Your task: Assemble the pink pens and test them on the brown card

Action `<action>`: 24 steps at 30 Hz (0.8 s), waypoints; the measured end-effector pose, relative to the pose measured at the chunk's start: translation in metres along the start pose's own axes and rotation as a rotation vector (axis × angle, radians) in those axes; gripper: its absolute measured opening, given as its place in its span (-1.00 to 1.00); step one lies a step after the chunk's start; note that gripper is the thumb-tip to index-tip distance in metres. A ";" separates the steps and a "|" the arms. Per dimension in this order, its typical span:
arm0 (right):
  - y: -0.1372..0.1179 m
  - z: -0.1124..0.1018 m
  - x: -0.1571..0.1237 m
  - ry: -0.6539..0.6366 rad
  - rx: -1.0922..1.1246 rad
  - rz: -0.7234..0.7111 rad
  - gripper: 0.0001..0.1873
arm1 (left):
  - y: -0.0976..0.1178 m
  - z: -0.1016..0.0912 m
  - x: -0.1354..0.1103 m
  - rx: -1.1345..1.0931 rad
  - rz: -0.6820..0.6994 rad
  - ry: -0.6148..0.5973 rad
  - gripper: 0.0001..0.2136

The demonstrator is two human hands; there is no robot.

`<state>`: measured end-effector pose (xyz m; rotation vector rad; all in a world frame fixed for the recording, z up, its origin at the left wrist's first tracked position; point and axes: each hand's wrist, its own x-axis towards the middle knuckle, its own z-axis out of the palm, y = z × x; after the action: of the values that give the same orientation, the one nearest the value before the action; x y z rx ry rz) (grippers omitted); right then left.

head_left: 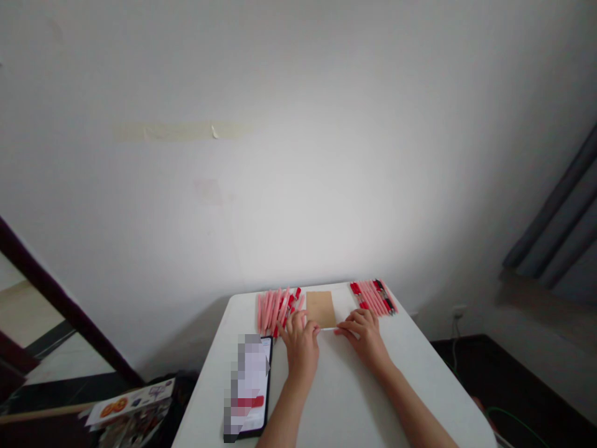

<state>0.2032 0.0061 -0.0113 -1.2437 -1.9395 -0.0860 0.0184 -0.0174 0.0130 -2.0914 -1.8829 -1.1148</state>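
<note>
My left hand (301, 339) and my right hand (368, 339) are close together near the far side of the white table (345, 386). Between their pinched fingertips runs a slim, pale, pen-like stick (328, 329), held level by both ends. Its ends are covered by the fingers, so its exact kind is not clear. Just beyond it lies a square brown card (320, 308). Beside my left hand is a loose pile of pink and red pens (273, 308). Past my right hand, pink, red and black pens (373, 297) lie in a slanted row.
A phone (252, 389) with a lit, partly blurred screen lies left of my left forearm. The table's far edge meets a white wall (298, 155). On the floor side at left stands a printed box (130, 401); a grey curtain (559, 230) hangs at right.
</note>
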 end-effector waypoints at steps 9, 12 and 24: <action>-0.005 -0.002 0.000 -0.003 0.001 -0.003 -0.87 | 0.001 0.003 -0.001 -0.013 0.036 -0.003 -0.86; -0.005 -0.002 0.000 0.009 -0.017 0.005 -0.87 | 0.000 0.003 -0.001 -0.024 0.039 0.005 -0.86; -0.001 0.001 0.000 -0.007 0.001 0.030 -0.87 | -0.002 -0.001 0.002 -0.075 0.038 0.071 -0.86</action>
<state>0.2018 0.0062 -0.0116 -1.2735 -1.9263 -0.0655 0.0165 -0.0157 0.0142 -2.0868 -1.7890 -1.2521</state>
